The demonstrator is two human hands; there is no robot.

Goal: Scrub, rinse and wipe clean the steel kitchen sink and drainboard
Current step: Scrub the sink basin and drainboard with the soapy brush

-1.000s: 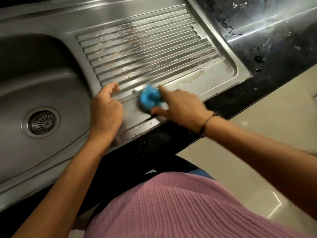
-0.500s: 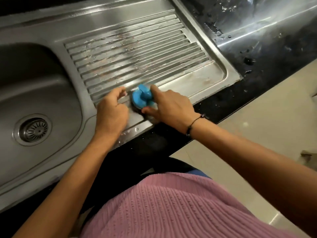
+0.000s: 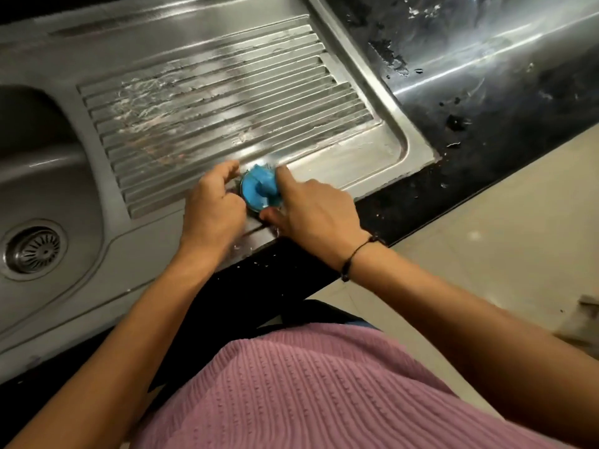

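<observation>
Head view looks down on a steel sink unit set in a dark counter [image 3: 486, 102]. The right hand [image 3: 311, 209] grips a round blue scrubber [image 3: 259, 192], index finger along its far-right side and thumb at its near edge, so the pad sits flat on the metal; that pinch probably lets the palm bear down while the fingers steer. The scrubber rests on the smooth near strip of the drainboard [image 3: 356, 163], just at the near end of the ribs, where grime likely collects at the step between ribbed and flat steel.

The left hand [image 3: 214, 205] lies just left of the scrubber with its fingers curled down against the drainboard; it holds nothing that shows, and whether its fingertips touch the scrubber I cannot tell. Most likely it braces the body so the other arm can push hard.

Pale streaks and smears cover the ribs farther back, which reads as scrubbing under way with rinsing and wiping not yet done. The basin [image 3: 48, 176] sits to the left with its drain strainer [image 3: 34, 249] well apart from both hands. Water drops and splashes spot the counter to the right. A pink ribbed top [image 3: 308, 390] fills the near edge.
</observation>
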